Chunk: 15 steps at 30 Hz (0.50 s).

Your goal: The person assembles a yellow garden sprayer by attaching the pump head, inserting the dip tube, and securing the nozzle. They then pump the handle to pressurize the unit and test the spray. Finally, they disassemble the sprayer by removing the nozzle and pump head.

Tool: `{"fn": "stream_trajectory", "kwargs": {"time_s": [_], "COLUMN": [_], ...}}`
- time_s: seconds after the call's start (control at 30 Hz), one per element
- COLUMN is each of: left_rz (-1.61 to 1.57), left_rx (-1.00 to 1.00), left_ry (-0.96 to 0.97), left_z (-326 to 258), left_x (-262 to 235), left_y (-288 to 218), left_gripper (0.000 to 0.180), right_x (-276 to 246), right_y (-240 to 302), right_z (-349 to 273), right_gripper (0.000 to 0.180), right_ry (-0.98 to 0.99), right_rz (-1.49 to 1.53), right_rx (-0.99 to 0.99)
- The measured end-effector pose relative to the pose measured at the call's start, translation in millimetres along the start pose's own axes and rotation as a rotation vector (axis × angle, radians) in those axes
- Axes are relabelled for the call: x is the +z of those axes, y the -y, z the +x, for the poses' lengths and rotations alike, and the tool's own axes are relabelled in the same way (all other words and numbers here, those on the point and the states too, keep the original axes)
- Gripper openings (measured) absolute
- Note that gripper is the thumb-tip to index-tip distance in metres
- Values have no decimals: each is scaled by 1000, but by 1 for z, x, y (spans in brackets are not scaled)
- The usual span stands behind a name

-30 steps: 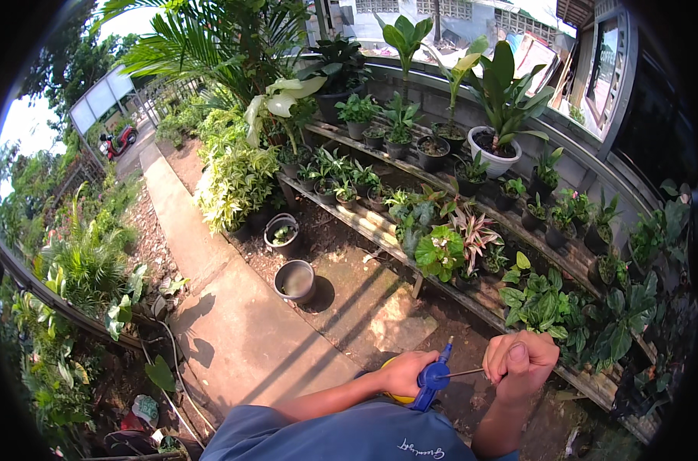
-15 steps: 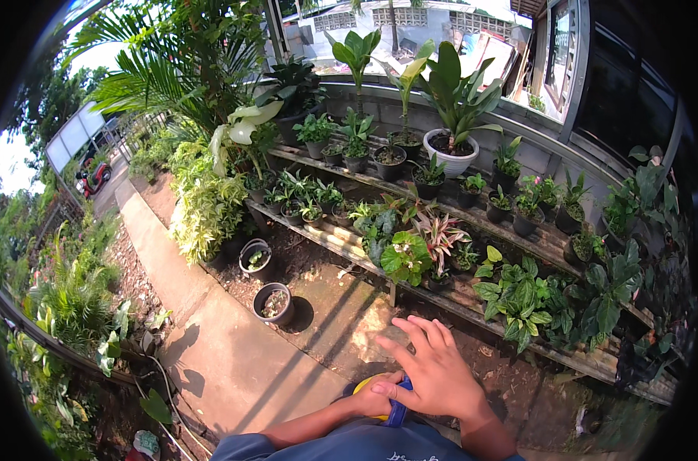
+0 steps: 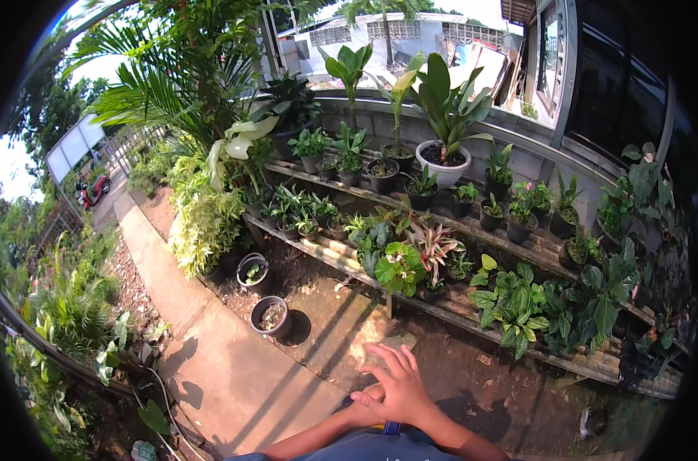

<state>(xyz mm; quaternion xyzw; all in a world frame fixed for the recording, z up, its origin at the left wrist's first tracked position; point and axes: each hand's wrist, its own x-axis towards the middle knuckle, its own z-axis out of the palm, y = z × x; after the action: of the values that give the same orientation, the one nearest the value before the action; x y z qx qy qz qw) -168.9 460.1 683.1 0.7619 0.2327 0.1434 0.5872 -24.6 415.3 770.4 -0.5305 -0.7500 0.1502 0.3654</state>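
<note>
Close to my body at the lower middle, my left hand is closed, its fingers partly hidden behind my right hand. A yellow-and-blue object shows just below both hands, against my dark blue shirt. Only a small piece of it is visible, so its kind cannot be told. My right hand crosses over the left with its fingers stretched forward and apart, and its thumb lies across the left hand. Nothing sits between the right fingers.
Ahead, a two-tier slatted bench bears several potted plants, including a big white pot. Two dark pots stand on the ground beside the concrete path. Leafy growth and a hose lie to the left.
Both hands have dropped slightly nearer my body. My right hand has moved left and now overlaps the left hand more. Less of the yellow-and-blue object shows.
</note>
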Motion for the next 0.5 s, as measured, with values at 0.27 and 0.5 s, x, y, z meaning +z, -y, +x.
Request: {"fn": "stream_trajectory", "kwargs": {"time_s": [0.27, 0.5], "left_rz": [382, 151], "left_rx": [-22, 78], "left_ry": [18, -7], "left_z": [7, 16], "left_x": [-1, -3], "left_y": [20, 28], "left_gripper": [53, 43], "right_x": [8, -9], "right_y": [-19, -10], "right_z": [-27, -2], "right_gripper": [37, 51], "right_ry": [-130, -167], "right_rz": [578, 683], "right_rx": [121, 142]}}
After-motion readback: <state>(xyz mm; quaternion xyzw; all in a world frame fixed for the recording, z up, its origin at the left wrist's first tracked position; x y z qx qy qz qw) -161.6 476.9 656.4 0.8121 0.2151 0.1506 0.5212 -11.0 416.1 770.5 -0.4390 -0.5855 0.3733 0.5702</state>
